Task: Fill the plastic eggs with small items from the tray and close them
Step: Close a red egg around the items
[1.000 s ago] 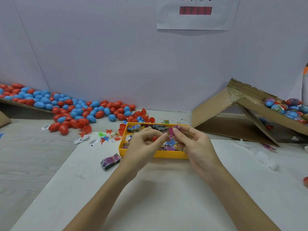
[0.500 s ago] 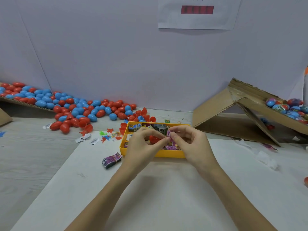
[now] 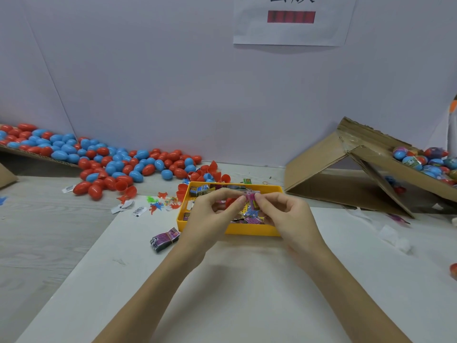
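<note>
Paper sheet on the wall carried large dark characters, cropped by the frame edge and unreadable, above a blurred red bar. Packet and tag print too small to read.

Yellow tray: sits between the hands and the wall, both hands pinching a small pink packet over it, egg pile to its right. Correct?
Nearly. The loose red and blue egg pile lies to the left of the yellow tray, not its right, as the head view shows. The rest holds: left hand and right hand both pinch the small pink packet over the tray.
</note>
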Demonstrator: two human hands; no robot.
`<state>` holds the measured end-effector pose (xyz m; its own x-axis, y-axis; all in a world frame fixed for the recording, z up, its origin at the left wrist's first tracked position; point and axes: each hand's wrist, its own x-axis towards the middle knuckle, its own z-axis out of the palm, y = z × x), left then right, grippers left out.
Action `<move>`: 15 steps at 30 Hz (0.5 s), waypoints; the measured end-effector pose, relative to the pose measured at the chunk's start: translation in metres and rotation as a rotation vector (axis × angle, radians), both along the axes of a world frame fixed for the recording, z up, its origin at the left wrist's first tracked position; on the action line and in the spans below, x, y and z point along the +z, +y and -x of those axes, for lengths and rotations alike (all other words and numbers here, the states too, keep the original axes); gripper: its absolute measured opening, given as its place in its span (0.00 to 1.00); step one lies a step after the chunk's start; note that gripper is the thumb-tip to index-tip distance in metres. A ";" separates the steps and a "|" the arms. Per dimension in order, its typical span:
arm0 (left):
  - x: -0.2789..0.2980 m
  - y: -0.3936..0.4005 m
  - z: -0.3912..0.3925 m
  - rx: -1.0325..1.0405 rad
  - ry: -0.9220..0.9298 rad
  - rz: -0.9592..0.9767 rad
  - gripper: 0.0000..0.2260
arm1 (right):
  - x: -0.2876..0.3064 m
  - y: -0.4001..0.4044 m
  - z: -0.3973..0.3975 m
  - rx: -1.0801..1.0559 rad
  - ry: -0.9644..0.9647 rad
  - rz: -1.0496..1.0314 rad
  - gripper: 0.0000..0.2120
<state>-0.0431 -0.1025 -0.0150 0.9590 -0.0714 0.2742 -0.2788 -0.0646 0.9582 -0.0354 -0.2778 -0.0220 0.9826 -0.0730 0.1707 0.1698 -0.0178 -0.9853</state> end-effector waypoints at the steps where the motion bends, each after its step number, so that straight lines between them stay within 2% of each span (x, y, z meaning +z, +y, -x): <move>1: 0.000 0.000 0.000 -0.022 -0.014 -0.007 0.07 | 0.000 -0.001 0.000 -0.032 0.002 -0.007 0.09; 5: -0.002 -0.001 0.001 -0.033 -0.066 -0.050 0.13 | -0.001 -0.006 -0.001 -0.145 -0.073 0.148 0.08; 15: -0.006 -0.003 -0.002 0.034 -0.088 -0.157 0.12 | -0.001 -0.002 0.003 -0.130 -0.133 0.267 0.10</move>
